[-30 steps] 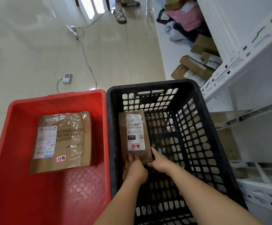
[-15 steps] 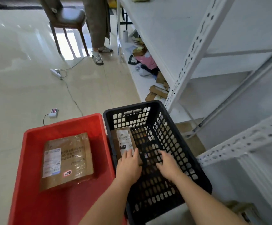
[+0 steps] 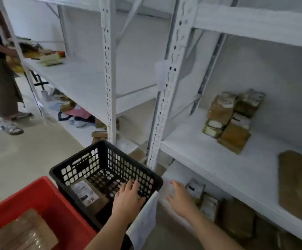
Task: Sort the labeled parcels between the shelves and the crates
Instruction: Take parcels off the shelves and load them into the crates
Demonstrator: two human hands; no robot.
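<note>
Head view, and it's the only one we've got. Left hand [image 3: 128,197] hangs over the black crate [image 3: 99,152], fingers straight and spread, holding nothing; whether it touches the crate wall I can't tell. Right hand [image 3: 180,197] reaches toward the lower shelf [image 3: 175,170], fingers loosely extended and apart, nothing in it.

Inside the black crate lies one small labeled parcel [image 3: 88,194], label up, resting near the left wall. Beside it on the floor sits the red crate [image 3: 43,201], touching or just beside the black one, with a wider plastic-wrapped parcel [image 3: 23,231] flat in it.

Just past the right hand, a row of parcels on the lower shelf [image 3: 209,206] stands on edge, the nearest just beside the fingertips. One level up, the middle shelf [image 3: 200,147] carries a small stack of parcels [image 3: 231,121] toward the back and a flat brown package [image 3: 298,184] lying alone near the right edge. Farther down the aisle another person [image 3: 0,83] stands by the racks, with loose items on the shelves and the floor there.

Where are we? I'd call it early: one parcel in each crate, plenty waiting on the shelves. The likely next pick is from that lower row, though the blur hides its labels.
</note>
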